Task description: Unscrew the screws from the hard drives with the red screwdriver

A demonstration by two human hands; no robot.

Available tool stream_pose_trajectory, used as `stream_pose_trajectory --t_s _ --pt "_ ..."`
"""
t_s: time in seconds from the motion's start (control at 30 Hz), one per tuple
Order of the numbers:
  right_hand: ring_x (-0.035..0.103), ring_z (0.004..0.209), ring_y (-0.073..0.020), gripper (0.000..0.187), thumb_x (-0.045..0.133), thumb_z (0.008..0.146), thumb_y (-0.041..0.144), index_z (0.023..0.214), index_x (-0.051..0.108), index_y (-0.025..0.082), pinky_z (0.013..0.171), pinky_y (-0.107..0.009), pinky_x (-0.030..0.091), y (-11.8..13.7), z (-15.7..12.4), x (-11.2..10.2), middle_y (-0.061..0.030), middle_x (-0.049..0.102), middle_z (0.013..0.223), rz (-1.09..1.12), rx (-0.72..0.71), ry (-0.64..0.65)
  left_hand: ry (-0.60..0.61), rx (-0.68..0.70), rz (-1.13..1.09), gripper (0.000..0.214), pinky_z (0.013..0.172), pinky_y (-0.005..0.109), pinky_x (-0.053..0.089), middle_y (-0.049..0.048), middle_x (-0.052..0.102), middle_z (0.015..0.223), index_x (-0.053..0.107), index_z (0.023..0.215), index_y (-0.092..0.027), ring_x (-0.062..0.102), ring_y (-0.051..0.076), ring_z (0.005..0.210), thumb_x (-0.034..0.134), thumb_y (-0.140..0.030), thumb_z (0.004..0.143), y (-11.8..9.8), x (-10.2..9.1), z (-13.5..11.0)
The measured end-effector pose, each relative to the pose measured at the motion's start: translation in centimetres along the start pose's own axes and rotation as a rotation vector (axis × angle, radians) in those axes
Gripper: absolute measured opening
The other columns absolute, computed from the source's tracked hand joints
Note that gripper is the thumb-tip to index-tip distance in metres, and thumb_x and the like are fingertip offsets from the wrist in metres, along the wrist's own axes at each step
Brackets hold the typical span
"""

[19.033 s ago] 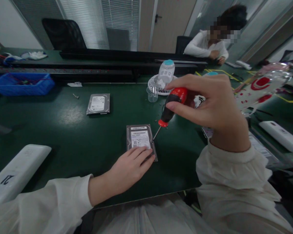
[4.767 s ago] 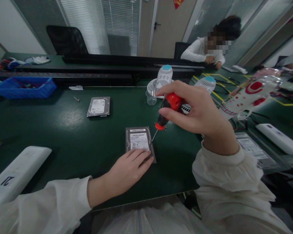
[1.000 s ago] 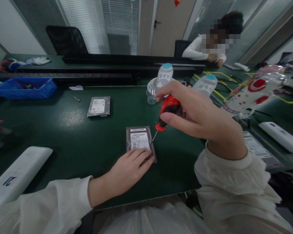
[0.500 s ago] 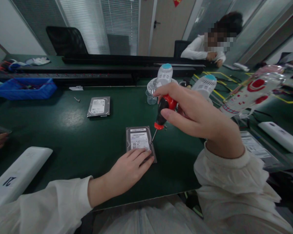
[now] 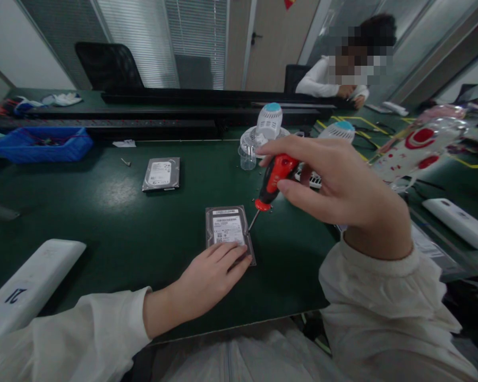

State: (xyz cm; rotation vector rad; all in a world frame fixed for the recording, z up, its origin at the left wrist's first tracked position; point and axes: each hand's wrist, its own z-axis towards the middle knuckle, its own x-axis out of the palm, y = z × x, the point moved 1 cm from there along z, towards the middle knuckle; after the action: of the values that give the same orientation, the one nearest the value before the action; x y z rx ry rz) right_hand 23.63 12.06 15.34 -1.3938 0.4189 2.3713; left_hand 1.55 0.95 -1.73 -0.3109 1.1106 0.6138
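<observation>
A hard drive (image 5: 228, 225) with a white label lies flat on the green table in front of me. My left hand (image 5: 213, 276) presses on its near end, fingers close together on top and thumb by the right edge, covering that part. In my right hand (image 5: 322, 180) is a red and black screwdriver (image 5: 271, 180), gripped by the handle between fingers and thumb. Its shaft slants down to the left, the tip at the drive's right edge. Whether the tip sits in a screw is too small to tell. Tiny screws (image 5: 271, 208) lie beside the shaft.
Another hard drive (image 5: 161, 174) lies farther back left. A blue bin (image 5: 43, 144) stands at far left, a white device (image 5: 35, 281) near my left sleeve. Behind my right hand are a clear cup (image 5: 247, 159), a white fan-like device (image 5: 269, 122) and a decorated bottle (image 5: 414, 146). A person sits across.
My right hand and the screwdriver handle have tilted to the right, while the tip stays at the drive's edge. My left hand remains in place. Another hand at far left has left the view.
</observation>
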Motion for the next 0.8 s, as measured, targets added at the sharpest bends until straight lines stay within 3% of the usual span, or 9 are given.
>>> stream_pose_trajectory --t_s 0.1,0.27,0.33,0.43,0.5,0.57,0.7,0.8 --pt "0.073 0.085 -0.0204 0.043 0.059 0.099 0.033 0.136 0.067 0.016 0.078 -0.035 0.055 -0.01 -0.04 -0.05 -0.0097 0.08 0.112 -0.007 0.016 -0.015 -0.005 0.0 -0.002 0.034 0.104 0.04 0.058 0.0151 0.074 0.131 0.068 0.134 -0.01 0.068 0.028 0.125 0.053 -0.009 0.104 0.09 0.03 -0.02" --pt "0.061 0.061 -0.0172 0.044 0.067 0.098 0.059 0.104 0.077 0.017 0.063 -0.033 0.044 -0.13 -0.12 0.27 -0.0035 0.071 0.072 -0.177 0.091 -0.102 0.01 0.008 0.001 0.034 0.104 0.04 0.058 0.0165 0.074 0.131 0.068 0.135 -0.009 0.068 0.028 0.125 0.055 -0.01 0.103 0.2 0.12 -0.02" --pt "0.067 0.069 -0.0201 0.043 0.064 0.099 0.057 0.112 0.076 0.017 0.067 -0.033 0.047 -0.23 -0.13 0.26 -0.0059 0.076 0.082 -0.154 0.087 -0.081 0.013 0.006 0.0 0.035 0.104 0.041 0.057 0.0165 0.074 0.132 0.068 0.135 -0.009 0.068 0.028 0.126 0.055 -0.009 0.103 0.19 0.15 -0.05" --pt "0.074 0.092 -0.0241 0.043 0.056 0.101 0.041 0.135 0.068 0.017 0.08 -0.037 0.055 -0.27 -0.08 0.15 -0.0105 0.08 0.115 -0.047 0.038 -0.025 0.001 0.004 -0.003 0.035 0.105 0.041 0.058 0.0155 0.074 0.132 0.068 0.135 -0.01 0.068 0.028 0.126 0.054 -0.009 0.103 0.14 0.07 -0.04" --pt "0.075 0.096 -0.0232 0.046 0.053 0.1 0.032 0.142 0.064 0.016 0.084 -0.037 0.056 -0.19 -0.03 0.11 -0.0113 0.079 0.122 0.0 0.012 -0.014 -0.013 0.004 -0.005 0.034 0.104 0.04 0.059 0.0147 0.074 0.131 0.069 0.133 -0.01 0.068 0.028 0.125 0.053 -0.008 0.103 0.11 -0.04 0.03" --pt "0.074 0.088 -0.0217 0.043 0.055 0.1 0.035 0.137 0.067 0.017 0.081 -0.035 0.056 -0.14 -0.03 0.17 -0.0094 0.08 0.11 -0.021 0.036 -0.032 -0.019 0.002 -0.003 0.033 0.102 0.04 0.059 0.0141 0.075 0.13 0.069 0.132 -0.01 0.069 0.028 0.123 0.052 -0.009 0.104 0.12 -0.13 0.13" --pt "0.068 0.071 -0.0206 0.04 0.064 0.098 0.055 0.109 0.075 0.019 0.074 -0.034 0.052 -0.29 -0.13 0.37 -0.0034 0.072 0.076 -0.17 0.147 -0.063 -0.03 0.003 -0.004 0.034 0.102 0.039 0.059 0.0143 0.075 0.129 0.069 0.133 -0.01 0.069 0.027 0.123 0.051 -0.009 0.104 0.13 -0.14 0.19" --pt "0.072 0.083 -0.0247 0.04 0.056 0.101 0.052 0.116 0.073 0.018 0.077 -0.036 0.053 -0.4 -0.11 0.38 -0.0071 0.076 0.091 -0.157 0.139 -0.032 -0.032 0.004 -0.002 0.034 0.103 0.039 0.059 0.0139 0.075 0.129 0.069 0.133 -0.01 0.069 0.027 0.124 0.051 -0.008 0.104 0.1 -0.06 0.1"
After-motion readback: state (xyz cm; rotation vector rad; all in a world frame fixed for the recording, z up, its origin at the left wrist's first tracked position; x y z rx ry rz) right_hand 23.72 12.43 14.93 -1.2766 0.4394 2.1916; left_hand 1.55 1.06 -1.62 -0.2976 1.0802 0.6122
